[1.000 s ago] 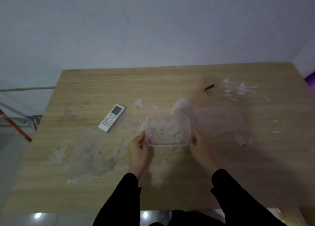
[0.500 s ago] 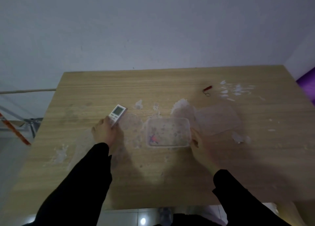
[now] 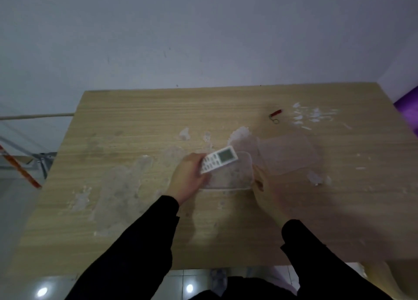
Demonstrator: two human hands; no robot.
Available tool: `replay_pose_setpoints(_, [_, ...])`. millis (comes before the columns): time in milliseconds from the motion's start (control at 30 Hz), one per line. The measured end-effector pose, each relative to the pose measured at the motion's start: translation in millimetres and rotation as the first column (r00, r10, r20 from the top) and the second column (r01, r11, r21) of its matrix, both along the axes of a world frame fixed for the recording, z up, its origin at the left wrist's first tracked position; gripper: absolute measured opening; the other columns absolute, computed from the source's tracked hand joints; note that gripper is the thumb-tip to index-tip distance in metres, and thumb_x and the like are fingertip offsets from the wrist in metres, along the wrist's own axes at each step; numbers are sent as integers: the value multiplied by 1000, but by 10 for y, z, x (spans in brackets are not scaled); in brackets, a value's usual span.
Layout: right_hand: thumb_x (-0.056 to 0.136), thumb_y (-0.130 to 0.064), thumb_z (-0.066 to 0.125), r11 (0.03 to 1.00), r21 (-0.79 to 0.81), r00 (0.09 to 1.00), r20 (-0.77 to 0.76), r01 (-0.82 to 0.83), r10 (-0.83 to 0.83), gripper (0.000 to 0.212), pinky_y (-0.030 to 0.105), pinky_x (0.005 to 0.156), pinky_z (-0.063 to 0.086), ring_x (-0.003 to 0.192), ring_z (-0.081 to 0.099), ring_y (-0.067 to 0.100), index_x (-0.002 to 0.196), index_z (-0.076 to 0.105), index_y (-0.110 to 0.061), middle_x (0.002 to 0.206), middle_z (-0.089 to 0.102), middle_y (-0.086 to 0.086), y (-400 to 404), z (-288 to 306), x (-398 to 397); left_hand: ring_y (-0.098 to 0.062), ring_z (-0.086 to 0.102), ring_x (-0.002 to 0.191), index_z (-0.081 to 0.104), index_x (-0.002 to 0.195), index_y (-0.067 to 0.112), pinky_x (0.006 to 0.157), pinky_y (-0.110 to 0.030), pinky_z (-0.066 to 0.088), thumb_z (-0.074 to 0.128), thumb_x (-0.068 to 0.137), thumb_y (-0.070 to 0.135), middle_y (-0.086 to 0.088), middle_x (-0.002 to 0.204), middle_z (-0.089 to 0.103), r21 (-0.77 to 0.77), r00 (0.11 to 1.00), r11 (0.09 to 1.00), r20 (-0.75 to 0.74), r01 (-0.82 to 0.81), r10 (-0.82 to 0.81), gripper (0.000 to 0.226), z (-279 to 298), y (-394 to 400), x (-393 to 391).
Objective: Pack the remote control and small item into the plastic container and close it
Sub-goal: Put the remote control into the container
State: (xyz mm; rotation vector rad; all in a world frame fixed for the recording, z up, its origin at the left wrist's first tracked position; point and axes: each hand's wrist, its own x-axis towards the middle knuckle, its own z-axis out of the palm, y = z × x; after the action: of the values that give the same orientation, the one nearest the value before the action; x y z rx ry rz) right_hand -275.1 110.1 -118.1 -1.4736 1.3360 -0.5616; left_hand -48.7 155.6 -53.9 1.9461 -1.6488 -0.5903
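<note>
My left hand (image 3: 187, 177) grips the lower end of the white remote control (image 3: 219, 159), which is tilted over the left part of the clear plastic container (image 3: 235, 180) in the middle of the table. My right hand (image 3: 268, 190) rests against the container's right wall, steadying it. The container's clear lid (image 3: 288, 155) lies flat on the table just right and behind it. A small red item with a key ring (image 3: 274, 115) lies further back on the table, apart from both hands.
The wooden table (image 3: 135, 130) carries white smears and scraps of residue, with a cluster at the back right (image 3: 309, 117). A purple object (image 3: 407, 109) sits past the right edge. A metal frame with an orange bar (image 3: 24, 171) stands to the left.
My left hand left the container, took the remote from the table's left side and carried it right, over the container. My right hand stayed at the container's right wall.
</note>
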Motion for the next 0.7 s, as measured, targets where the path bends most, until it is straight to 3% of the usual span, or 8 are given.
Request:
replay_pose_setpoints(167, [97, -8, 43, 1000, 2, 999, 41, -24, 24, 45, 32, 102, 35, 124, 40, 14, 140, 35, -17, 133, 39, -7, 8, 16, 2, -28, 56, 105, 56, 116, 12, 86, -40, 50, 61, 77, 8, -12, 113, 63, 159, 973, 972, 126, 175, -196, 40, -195, -2, -130])
replay_pose_setpoints(267, [96, -7, 44, 1000, 22, 999, 23, 21, -22, 42, 31, 103, 34, 125, 42, 18, 138, 39, -10, 137, 45, 4, 3, -34, -2, -29, 54, 108, 55, 116, 9, 92, -39, 47, 64, 74, 7, -13, 116, 61, 227, 966, 953, 111, 202, -232, 44, -252, -27, -134])
replay_pose_setpoints(400, [96, -13, 47, 996, 81, 999, -13, 43, -42, 37, 34, 102, 37, 124, 47, 25, 133, 45, -7, 134, 52, 12, 0, -102, -18, -30, 54, 105, 53, 112, 9, 87, -40, 49, 68, 75, 14, -13, 114, 59, 278, 970, 943, 111, 180, -218, 41, -289, -45, -144])
replay_pose_setpoints(467, [96, -13, 48, 994, 97, 999, -19, 44, -42, 36, 32, 100, 37, 121, 49, 24, 131, 46, -7, 128, 53, 10, -19, -97, -26, -30, 55, 102, 54, 110, 9, 83, -39, 49, 61, 80, 16, -13, 110, 59, 250, 970, 953, 127, 172, -208, 32, -303, -14, -162])
replay_pose_setpoints(567, [96, -15, 49, 995, 98, 1000, -27, 16, -14, 34, 30, 98, 38, 116, 49, 20, 129, 49, -7, 118, 52, 2, -64, -83, -30, -29, 58, 95, 59, 106, 12, 79, -37, 47, 50, 83, 24, -10, 103, 64, 63, 975, 990, 176, 127, -136, 28, -329, 56, -208])
replay_pose_setpoints(700, [94, -18, 51, 997, -50, 996, -73, 57, -61, 22, 33, 88, 46, 102, 59, 21, 113, 61, -12, 109, 62, 4, -284, -70, -95, -31, 53, 109, 56, 114, 12, 92, -37, 39, 37, 81, 31, -14, 117, 59, -85, 974, 993, 205, -77, 93, 43, -369, 32, -277])
